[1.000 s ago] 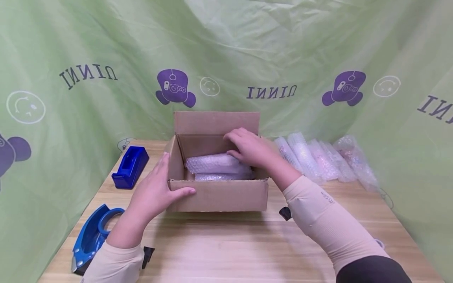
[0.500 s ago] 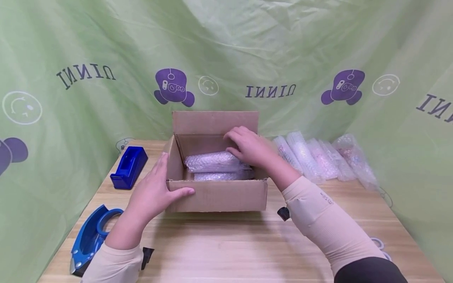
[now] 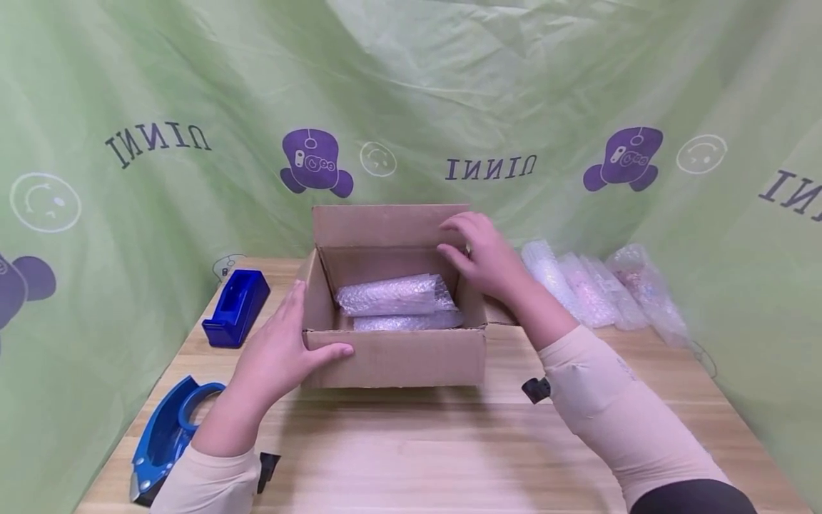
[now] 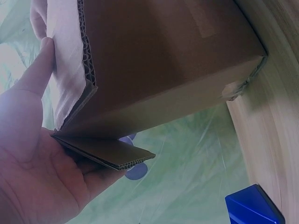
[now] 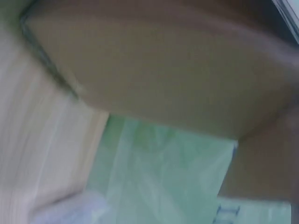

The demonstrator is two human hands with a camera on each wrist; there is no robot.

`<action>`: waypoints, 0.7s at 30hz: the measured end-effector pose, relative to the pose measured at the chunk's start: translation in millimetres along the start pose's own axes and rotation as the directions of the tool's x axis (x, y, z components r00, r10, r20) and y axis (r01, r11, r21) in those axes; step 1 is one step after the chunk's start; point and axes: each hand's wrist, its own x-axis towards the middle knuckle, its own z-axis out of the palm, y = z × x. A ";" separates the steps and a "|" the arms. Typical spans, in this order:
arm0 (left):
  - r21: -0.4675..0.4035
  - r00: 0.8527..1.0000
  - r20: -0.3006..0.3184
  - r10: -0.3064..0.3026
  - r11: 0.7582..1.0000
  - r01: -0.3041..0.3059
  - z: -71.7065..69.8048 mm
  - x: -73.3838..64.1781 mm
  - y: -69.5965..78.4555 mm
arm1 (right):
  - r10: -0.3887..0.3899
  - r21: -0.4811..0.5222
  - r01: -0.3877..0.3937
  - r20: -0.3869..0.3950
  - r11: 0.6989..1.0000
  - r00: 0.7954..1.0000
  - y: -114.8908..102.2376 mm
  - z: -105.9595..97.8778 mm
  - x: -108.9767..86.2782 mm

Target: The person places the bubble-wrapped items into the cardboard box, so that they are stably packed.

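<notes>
An open cardboard box [image 3: 394, 360] stands on the table, its back flap upright. Inside lie a bubble-wrapped roll [image 3: 388, 296] and another bubble-wrapped bundle [image 3: 407, 321] nearer the front wall. My left hand [image 3: 276, 350] holds the front left corner, thumb across the front and fingers along the left flap. In the left wrist view, the cardboard flap [image 4: 105, 151] lies over the fingers of that hand. My right hand [image 3: 484, 257] is over the box's right rim, fingers loosely bent, with nothing seen between them. The right wrist view shows mostly the box wall [image 5: 154, 70], blurred.
Several bubble-wrapped packages [image 3: 587, 289] lie in a row at the back right. At the left are a blue tape dispenser [image 3: 236, 307] and a blue tape gun [image 3: 168, 432]. A green printed curtain [image 3: 411, 86] hangs behind and beside the table [image 3: 411, 450].
My right hand has come off the bubble-wrapped roll and moved up and right to the box's right rim. The roll stays in the box. My left hand has barely moved.
</notes>
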 end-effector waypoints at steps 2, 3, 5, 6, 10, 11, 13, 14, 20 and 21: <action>-0.001 1.000 -0.001 0.000 1.000 0.000 0.1 -0.4 0.1 | 0.056 0.008 -0.055 -0.013 0.998 0.998 6.6 -12.6 -4.0; -0.002 1.000 -0.002 0.000 1.000 0.000 0.1 -0.5 0.2 | 0.091 0.019 -0.091 -0.020 0.996 0.996 11.0 -19.0 -6.2; -0.003 1.000 -0.002 0.000 1.000 0.000 0.2 -0.7 0.4 | 0.175 0.061 -0.172 -0.037 0.983 0.984 22.0 -30.6 -11.4; -0.003 1.000 -0.001 0.000 1.000 0.000 0.2 -0.7 0.5 | 0.224 0.087 -0.220 -0.043 0.972 0.974 27.7 -35.8 -14.4; -0.003 1.000 0.000 0.002 1.000 -0.002 -0.2 -0.4 1.0 | 0.391 0.180 -0.375 -0.062 0.909 0.918 52.1 -52.8 -30.0; -0.003 1.000 0.000 0.001 1.000 -0.001 -0.3 -0.4 1.0 | 0.422 0.184 -0.406 -0.057 0.895 0.905 58.4 -55.3 -34.9; -0.004 1.000 0.000 0.000 1.000 0.000 -0.3 -0.4 0.7 | 0.471 0.160 -0.460 -0.033 0.873 0.882 68.6 -59.7 -45.4; -0.004 1.000 -0.001 0.000 1.000 0.000 -0.3 -0.4 0.5 | 0.494 0.137 -0.488 -0.012 0.862 0.869 72.6 -61.3 -50.9; 0.006 1.000 0.002 -0.006 1.000 0.006 -1.3 -0.8 0.7 | 0.604 -0.047 -0.603 0.131 0.796 0.786 95.0 -58.6 -84.6; 0.005 1.000 0.003 -0.006 1.000 0.006 -1.5 -0.8 0.8 | 0.614 -0.067 -0.611 0.149 0.789 0.775 98.5 -56.2 -89.1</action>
